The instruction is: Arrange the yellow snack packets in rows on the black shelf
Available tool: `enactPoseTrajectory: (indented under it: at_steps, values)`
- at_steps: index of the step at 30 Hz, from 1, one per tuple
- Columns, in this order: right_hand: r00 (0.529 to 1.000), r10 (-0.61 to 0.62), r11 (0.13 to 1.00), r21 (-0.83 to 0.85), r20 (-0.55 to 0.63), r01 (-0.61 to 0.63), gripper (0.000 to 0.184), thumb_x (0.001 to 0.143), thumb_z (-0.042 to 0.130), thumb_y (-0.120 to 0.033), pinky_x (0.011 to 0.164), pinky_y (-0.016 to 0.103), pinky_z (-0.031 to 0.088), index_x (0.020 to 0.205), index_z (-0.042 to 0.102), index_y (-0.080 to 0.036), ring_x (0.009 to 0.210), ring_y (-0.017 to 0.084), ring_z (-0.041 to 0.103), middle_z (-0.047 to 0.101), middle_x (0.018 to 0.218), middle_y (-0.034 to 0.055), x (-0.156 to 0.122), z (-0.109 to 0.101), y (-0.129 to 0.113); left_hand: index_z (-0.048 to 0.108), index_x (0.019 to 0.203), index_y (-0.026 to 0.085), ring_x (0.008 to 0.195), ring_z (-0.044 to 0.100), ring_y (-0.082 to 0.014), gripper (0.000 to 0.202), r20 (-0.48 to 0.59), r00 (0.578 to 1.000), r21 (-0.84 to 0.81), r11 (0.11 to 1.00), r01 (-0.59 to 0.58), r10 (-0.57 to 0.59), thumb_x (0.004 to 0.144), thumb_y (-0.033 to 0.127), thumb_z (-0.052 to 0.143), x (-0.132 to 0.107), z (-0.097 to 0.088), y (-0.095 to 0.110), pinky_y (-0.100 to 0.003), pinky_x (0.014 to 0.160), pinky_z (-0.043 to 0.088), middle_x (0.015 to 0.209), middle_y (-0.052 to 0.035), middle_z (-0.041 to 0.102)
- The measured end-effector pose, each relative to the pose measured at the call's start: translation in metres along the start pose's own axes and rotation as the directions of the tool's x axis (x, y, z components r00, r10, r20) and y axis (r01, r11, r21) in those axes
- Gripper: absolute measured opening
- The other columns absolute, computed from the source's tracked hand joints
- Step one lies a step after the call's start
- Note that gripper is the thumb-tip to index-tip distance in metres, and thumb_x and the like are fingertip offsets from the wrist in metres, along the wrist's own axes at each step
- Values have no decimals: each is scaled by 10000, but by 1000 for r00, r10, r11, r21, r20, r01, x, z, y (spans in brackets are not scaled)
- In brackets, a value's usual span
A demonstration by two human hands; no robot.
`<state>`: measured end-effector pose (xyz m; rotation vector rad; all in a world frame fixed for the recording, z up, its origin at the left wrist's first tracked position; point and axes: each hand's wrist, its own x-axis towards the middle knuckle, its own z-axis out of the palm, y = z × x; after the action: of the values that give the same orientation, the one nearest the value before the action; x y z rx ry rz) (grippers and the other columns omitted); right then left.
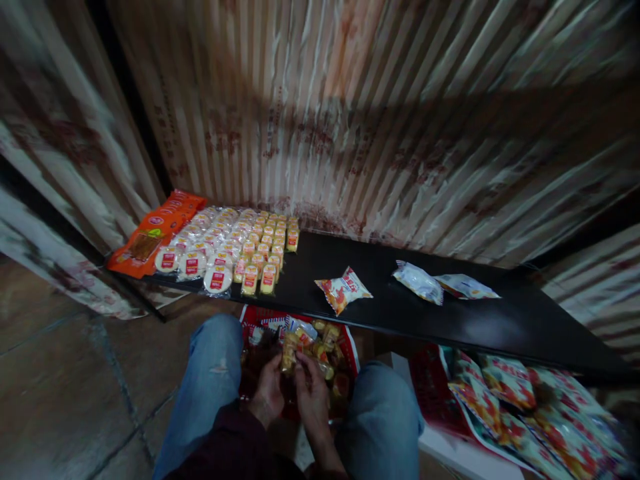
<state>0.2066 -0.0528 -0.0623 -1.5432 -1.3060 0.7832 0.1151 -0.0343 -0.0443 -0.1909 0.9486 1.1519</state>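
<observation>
My left hand [267,393] and my right hand [313,393] meet between my knees, over a red basket [350,350] full of small snack packets. Both are closed on a small yellow packet [289,353] held upright between the fingertips. Ahead lies a low black shelf [380,300]. At its left end stand rows of round white packets [210,250] and small yellow packets [267,253].
An orange packet [155,233] lies at the shelf's far left. One orange-white bag [343,289] and two pale bags [419,281] lie loose on it. A box of colourful packets [525,407] sits at the lower right. Corrugated metal walls enclose the shelf; the floor is tiled.
</observation>
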Motion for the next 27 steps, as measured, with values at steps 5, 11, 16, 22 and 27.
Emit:
enactPoseTrajectory:
  at_steps: [5,11,16,22,27]
  values:
    - [999,3,1000,-1,52,-3,360,829,523,-410,892,336,497,1083,650,-188,1026,226,627,671,1114,98,0,0,1,685,843,139,867,654,-159,131,47,999,5,1000,-19,19,720,163,647,1,-6,0,-249,849,472,901,-57,711]
    - [992,65,998,-18,110,-63,415,819,535,-434,847,326,517,1137,605,-177,986,226,641,658,1130,106,1,0,-11,681,786,158,857,640,-196,375,121,986,143,981,-128,111,469,288,834,7,-7,1,-286,820,461,831,-47,693]
    - [986,66,996,43,155,-73,379,842,506,-424,839,314,519,1117,603,-181,964,205,645,657,1119,100,3,2,-16,660,846,179,826,626,-169,462,90,966,300,918,-259,243,471,392,825,4,-4,8,-268,789,444,833,-35,698]
    - [996,17,996,87,85,-24,356,832,529,-349,921,343,479,1141,601,-187,1058,204,606,643,1164,90,3,10,-11,642,983,198,1012,608,-205,405,57,968,372,895,-247,243,615,333,746,-6,-4,16,-299,893,428,1041,-65,685]
    - [997,66,989,130,43,-71,370,832,519,-335,904,338,487,1163,592,-187,1031,195,622,654,1151,90,3,11,-8,673,989,194,1109,570,-215,335,102,962,412,870,-272,252,655,168,671,-18,0,23,-321,975,396,1142,-69,658]
